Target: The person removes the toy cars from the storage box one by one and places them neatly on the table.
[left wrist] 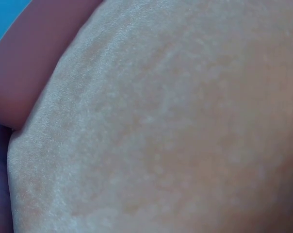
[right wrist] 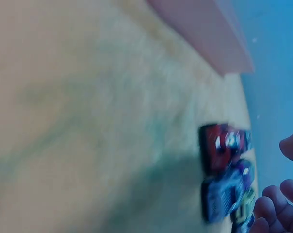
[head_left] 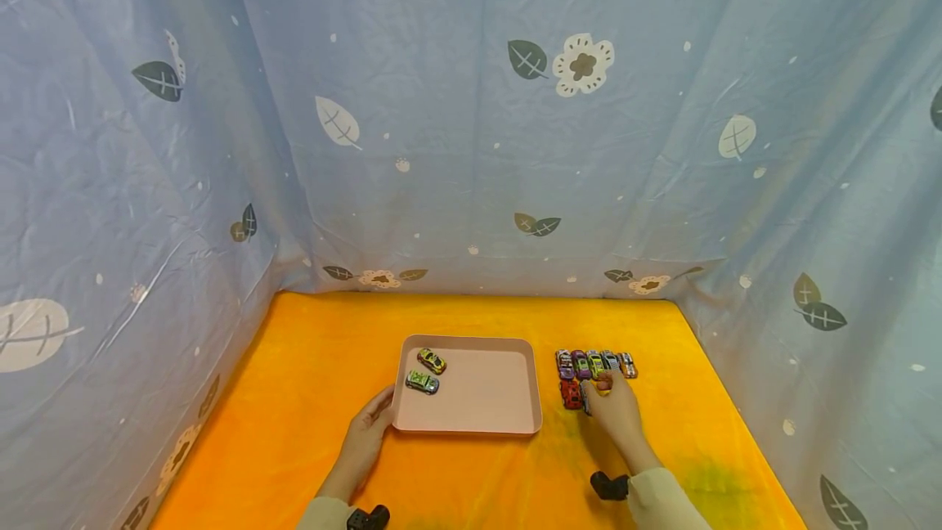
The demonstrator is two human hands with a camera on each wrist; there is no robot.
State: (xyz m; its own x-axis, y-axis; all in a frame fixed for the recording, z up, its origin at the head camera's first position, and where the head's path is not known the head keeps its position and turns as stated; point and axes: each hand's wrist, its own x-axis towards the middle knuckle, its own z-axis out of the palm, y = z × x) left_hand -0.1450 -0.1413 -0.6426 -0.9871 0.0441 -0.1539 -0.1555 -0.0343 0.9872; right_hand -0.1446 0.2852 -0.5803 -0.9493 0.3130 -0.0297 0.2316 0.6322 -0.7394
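My left hand (head_left: 365,433) touches the outer left wall of a shallow pink tray (head_left: 478,425), its fingers stretched along the side. In the left wrist view the tray's wall (left wrist: 32,58) rises at the upper left, with part of a finger (left wrist: 0,194) below it. Two green toy cars, one yellow-green (head_left: 432,361) and one pale green (head_left: 423,382), lie inside the tray at the left. To the tray's right, my right hand (head_left: 616,407) reaches over a blue toy car (right wrist: 219,199) beside a red toy car (head_left: 570,394). Thumb and fingers stand apart in the right wrist view.
Behind the red car runs a row of several toy cars, among them a purple one (head_left: 581,365), a yellow-green one (head_left: 596,364) and a white one (head_left: 628,365). An orange cloth (head_left: 294,383) covers the table. Blue patterned curtains (head_left: 441,186) enclose the back and sides.
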